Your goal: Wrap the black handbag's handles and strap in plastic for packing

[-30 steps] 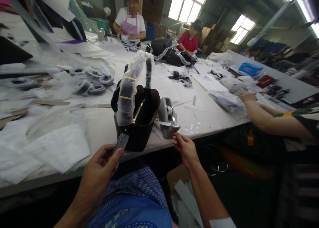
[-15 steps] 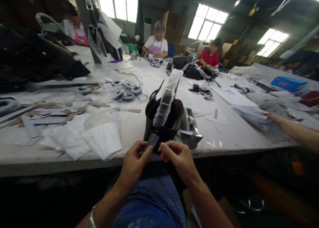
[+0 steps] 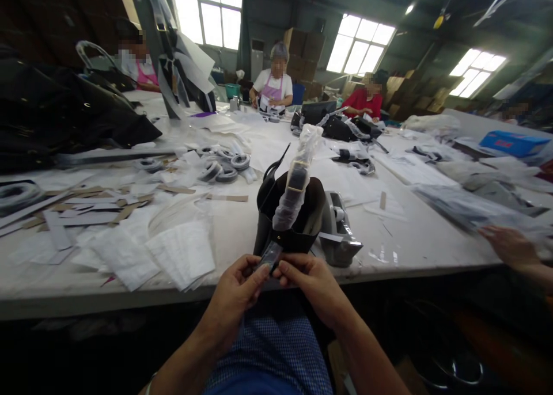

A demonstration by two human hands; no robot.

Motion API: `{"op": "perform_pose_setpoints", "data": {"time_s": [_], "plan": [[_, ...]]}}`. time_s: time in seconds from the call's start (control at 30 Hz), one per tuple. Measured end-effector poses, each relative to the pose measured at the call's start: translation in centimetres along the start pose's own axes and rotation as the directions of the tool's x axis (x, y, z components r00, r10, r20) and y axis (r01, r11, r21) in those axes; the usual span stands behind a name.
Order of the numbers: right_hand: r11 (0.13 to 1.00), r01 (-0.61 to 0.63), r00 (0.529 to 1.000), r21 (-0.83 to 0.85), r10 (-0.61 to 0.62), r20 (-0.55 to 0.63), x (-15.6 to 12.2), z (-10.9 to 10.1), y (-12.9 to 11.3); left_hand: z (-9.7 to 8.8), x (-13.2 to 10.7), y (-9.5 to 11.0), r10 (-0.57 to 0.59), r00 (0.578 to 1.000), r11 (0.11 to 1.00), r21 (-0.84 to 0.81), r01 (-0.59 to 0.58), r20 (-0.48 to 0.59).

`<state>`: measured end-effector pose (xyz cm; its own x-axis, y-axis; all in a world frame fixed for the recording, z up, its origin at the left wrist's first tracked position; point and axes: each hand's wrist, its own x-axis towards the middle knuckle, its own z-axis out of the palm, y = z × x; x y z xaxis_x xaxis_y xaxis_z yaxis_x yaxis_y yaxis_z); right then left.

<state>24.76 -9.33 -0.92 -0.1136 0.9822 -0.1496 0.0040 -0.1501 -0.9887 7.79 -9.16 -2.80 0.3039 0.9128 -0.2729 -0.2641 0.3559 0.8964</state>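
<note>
A black handbag (image 3: 317, 202) stands at the table's front edge, its top gaping. Its handle (image 3: 287, 208) rises in a clear plastic wrap with a gold-edged buckle showing. In front of the bag, my left hand (image 3: 242, 284) pinches a dark strap (image 3: 271, 253) covered in clear film between thumb and fingers. My right hand (image 3: 311, 281) is closed at the strap's lower end, fingertips close to the left ones. What exactly lies between the right fingertips is too small to make out. A grey tape dispenser (image 3: 344, 242) sits just right of the bag.
White sheets (image 3: 181, 257), cardboard strips (image 3: 123, 211) and grey rolls (image 3: 225, 172) lie to the left. Black bags are heaped (image 3: 73, 113) at the far left. A co-worker's hand (image 3: 510, 246) touches plastic packaging (image 3: 470, 202) on the right. Other people work across the table.
My right hand has come closer to the left at the strap's end. The co-worker's hand on the right has drawn back toward the table edge. The view has shifted slightly.
</note>
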Motion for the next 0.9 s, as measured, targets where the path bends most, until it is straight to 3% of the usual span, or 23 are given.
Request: {"op": "perform_pose_setpoints", "data": {"time_s": [0.1, 0.4, 0.7, 0.9], "plan": [[1.0, 0.016, 0.998, -0.023, -0.018, -0.058, -0.1, 0.2, 0.9, -0.3, -0.1, 0.4, -0.047, 0.997, 0.999, 0.0, 0.047, 0.056], [0.97, 0.136, 0.975, -0.203, -0.168, -0.147, -0.4, 0.5, 1.5, -0.5, -0.2, 0.4, -0.088, 0.994, 0.996, 0.034, 0.086, 0.064], [0.978, 0.14, 0.928, -0.152, -0.183, -0.323, 0.0, 3.3, 2.3, 0.3, -0.6, -0.1, -0.057, 0.998, 0.997, 0.046, 0.057, 0.015], [0.965, 0.166, 0.9, -0.203, -0.232, -0.369, 0.7, 4.3, 2.6, 0.3, -0.3, 0.0, -0.076, 0.997, 0.997, 0.026, 0.075, 0.026]]}}
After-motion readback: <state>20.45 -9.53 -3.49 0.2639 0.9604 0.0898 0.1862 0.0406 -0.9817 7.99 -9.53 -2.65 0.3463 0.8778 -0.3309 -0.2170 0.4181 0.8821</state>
